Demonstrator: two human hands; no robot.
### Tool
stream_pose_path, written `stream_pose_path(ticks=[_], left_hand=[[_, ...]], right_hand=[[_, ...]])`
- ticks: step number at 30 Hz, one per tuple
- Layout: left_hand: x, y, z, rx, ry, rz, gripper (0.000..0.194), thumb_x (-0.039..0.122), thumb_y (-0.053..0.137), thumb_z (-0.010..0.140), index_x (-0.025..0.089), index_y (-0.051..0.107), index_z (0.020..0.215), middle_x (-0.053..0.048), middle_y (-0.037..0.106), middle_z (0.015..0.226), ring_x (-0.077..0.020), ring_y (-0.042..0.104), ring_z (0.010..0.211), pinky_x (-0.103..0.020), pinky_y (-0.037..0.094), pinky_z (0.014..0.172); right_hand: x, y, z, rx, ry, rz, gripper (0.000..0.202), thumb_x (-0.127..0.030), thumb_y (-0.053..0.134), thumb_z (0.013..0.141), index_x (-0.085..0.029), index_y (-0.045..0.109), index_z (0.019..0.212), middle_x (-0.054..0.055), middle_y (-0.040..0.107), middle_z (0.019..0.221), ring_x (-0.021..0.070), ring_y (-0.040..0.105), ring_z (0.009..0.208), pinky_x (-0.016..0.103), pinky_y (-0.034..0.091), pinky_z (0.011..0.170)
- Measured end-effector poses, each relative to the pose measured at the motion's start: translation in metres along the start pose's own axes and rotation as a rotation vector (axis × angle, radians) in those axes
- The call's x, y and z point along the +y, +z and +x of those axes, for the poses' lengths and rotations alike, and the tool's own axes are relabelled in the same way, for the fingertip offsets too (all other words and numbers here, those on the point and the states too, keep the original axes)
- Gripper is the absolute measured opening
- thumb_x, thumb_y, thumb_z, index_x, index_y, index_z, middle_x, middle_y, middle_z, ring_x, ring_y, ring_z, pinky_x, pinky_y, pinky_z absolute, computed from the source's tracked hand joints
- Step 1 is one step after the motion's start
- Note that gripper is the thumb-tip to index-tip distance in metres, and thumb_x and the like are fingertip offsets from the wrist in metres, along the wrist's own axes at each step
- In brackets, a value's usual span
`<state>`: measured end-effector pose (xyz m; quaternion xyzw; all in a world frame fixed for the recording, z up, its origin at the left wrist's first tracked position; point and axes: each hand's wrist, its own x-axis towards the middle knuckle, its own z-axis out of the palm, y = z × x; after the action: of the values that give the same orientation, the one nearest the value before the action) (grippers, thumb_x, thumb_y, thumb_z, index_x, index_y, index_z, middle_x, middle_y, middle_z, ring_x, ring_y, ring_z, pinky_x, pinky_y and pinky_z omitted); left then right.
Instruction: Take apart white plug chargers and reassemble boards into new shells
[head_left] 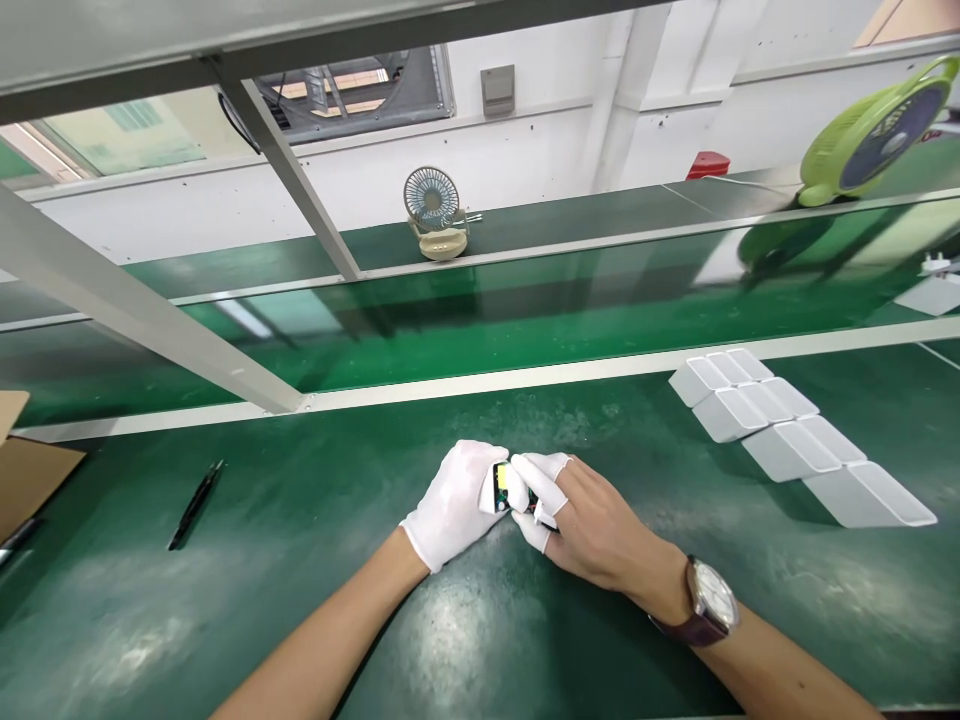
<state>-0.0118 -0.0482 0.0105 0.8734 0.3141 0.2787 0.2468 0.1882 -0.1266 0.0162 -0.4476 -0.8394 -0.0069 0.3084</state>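
In front of me, just above the table, a small green circuit board (pixel 498 494) with a yellow-wrapped part shows between my hands. My left hand (pixel 456 503), in a white glove, is closed around a white piece at the board's left side. My right hand (pixel 589 520) wears white finger covers, and its fingers are closed on the board from the right. A small white prong-like piece shows beneath those fingers. The fingers cover much of the board, so I cannot tell how far it sits inside the white piece.
Rows of white open-ended plastic casings (pixel 799 445) stand at the right on the green table (pixel 300 590). A black pen (pixel 195 505) lies at the left, near a cardboard box (pixel 34 480). A small fan (pixel 435 215) and a green fan (pixel 874 135) stand behind the conveyor (pixel 450 330).
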Motion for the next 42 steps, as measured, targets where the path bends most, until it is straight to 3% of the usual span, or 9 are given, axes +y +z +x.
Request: stream_pose_path(ticks=[3, 8, 13, 17, 24, 36, 42], left_hand=[[-0.003, 0.001, -0.004, 0.049, 0.059, 0.050, 0.032, 0.022, 0.067, 0.083, 0.018, 0.060, 0.113, -0.009, 0.068, 0.099, -0.0227, 0.063, 0.093, -0.038, 0.051, 0.086], [0.000, -0.001, -0.001, 0.021, 0.062, 0.082, 0.025, 0.023, 0.069, 0.080, 0.020, 0.062, 0.104, -0.007, 0.068, 0.095, -0.0223, 0.065, 0.088, -0.036, 0.053, 0.080], [-0.007, 0.001, -0.004, 0.119, 0.177, 0.122, 0.053, 0.021, 0.074, 0.078, 0.020, 0.050, 0.125, -0.010, 0.062, 0.106, -0.0237, 0.064, 0.096, -0.040, 0.056, 0.084], [-0.011, 0.002, -0.007, 0.120, 0.202, 0.145, 0.061, 0.018, 0.076, 0.077, 0.020, 0.046, 0.130, -0.011, 0.060, 0.109, -0.0242, 0.062, 0.099, -0.041, 0.057, 0.086], [-0.009, 0.002, -0.006, 0.120, 0.187, 0.150, 0.058, 0.017, 0.076, 0.078, 0.022, 0.048, 0.129, -0.011, 0.061, 0.111, -0.0248, 0.062, 0.101, -0.042, 0.056, 0.088], [-0.007, 0.002, -0.005, 0.118, 0.194, 0.173, 0.061, 0.018, 0.076, 0.078, 0.021, 0.046, 0.132, -0.011, 0.062, 0.112, -0.0247, 0.063, 0.101, -0.042, 0.057, 0.087], [-0.007, 0.002, -0.005, 0.119, 0.186, 0.161, 0.062, 0.016, 0.076, 0.077, 0.020, 0.046, 0.132, -0.012, 0.059, 0.113, -0.0248, 0.062, 0.102, -0.042, 0.057, 0.088]], right_hand=[[0.001, 0.001, -0.002, 0.020, -0.016, -0.004, 0.043, -0.018, 0.056, 0.093, -0.013, 0.048, 0.135, 0.019, 0.061, 0.122, 0.0304, 0.061, 0.099, 0.053, 0.055, 0.089], [0.002, 0.004, -0.006, 0.040, -0.013, 0.017, 0.034, -0.019, 0.059, 0.092, -0.017, 0.056, 0.126, 0.017, 0.061, 0.121, 0.0314, 0.062, 0.104, 0.055, 0.056, 0.087], [0.002, 0.003, -0.005, 0.054, -0.028, 0.037, 0.020, -0.018, 0.058, 0.093, -0.016, 0.060, 0.113, 0.016, 0.062, 0.117, 0.0303, 0.061, 0.106, 0.053, 0.055, 0.088], [0.002, 0.002, -0.004, 0.027, -0.027, 0.046, 0.015, -0.018, 0.057, 0.094, -0.017, 0.061, 0.108, 0.016, 0.062, 0.116, 0.0307, 0.059, 0.108, 0.053, 0.054, 0.089], [0.003, 0.000, -0.002, 0.026, -0.019, 0.067, 0.018, -0.018, 0.054, 0.095, -0.017, 0.061, 0.111, 0.015, 0.063, 0.115, 0.0302, 0.059, 0.105, 0.054, 0.053, 0.092], [0.006, -0.005, -0.001, -0.064, -0.036, 0.061, 0.010, -0.017, 0.053, 0.094, -0.015, 0.062, 0.090, 0.018, 0.062, 0.112, 0.0308, 0.057, 0.106, 0.052, 0.051, 0.094], [0.005, -0.005, -0.001, -0.059, -0.007, 0.111, 0.009, -0.014, 0.054, 0.093, -0.018, 0.061, 0.091, 0.015, 0.063, 0.112, 0.0280, 0.058, 0.102, 0.051, 0.053, 0.092]])
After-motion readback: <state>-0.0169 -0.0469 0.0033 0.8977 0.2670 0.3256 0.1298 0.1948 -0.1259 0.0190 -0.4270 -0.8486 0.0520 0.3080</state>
